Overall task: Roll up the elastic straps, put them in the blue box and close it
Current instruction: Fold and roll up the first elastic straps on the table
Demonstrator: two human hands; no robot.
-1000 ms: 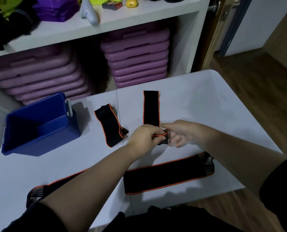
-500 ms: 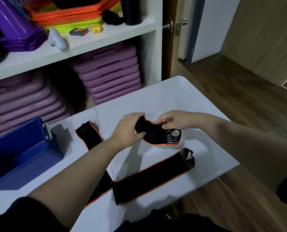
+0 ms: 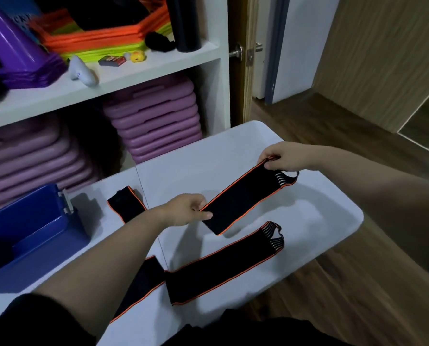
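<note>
Left hand [image 3: 183,211]: you are pinching the lower left end of the held strap [image 3: 243,201] between thumb and fingers, near the middle of the frame.
Right hand [image 3: 283,157]: you are pinching the upper right end of the same strap, just by its ribbed loop end, at the right of the frame.
Held strap: it is stretching flat between your two hands, running from centre up toward the right; it is black with orange edging. Whether it is touching the worktop [image 3: 233,151] you cannot tell; it is casting a shadow below itself.
Long strap [image 3: 223,265]: it is lying flat on the worktop in the lower middle of the frame, below the held strap and apart from it, with its ribbed loop end pointing to the upper right.
Third strap [image 3: 136,290]: it is lying just left of the long strap, running toward the lower left and passing under your left forearm.
Short strap [image 3: 126,204]: it is lying on the worktop left of your left hand, partly hidden by your wrist.
Box [image 3: 31,236]: the blue box is sitting open at the left edge of the frame on the worktop, with a grey latch showing on its right rim; no strap is showing inside it.
Shelf [image 3: 138,71]: it is standing behind the worktop in the upper left, carrying purple cones, orange and yellow-green frames and small items, with stacked purple steps underneath.
</note>
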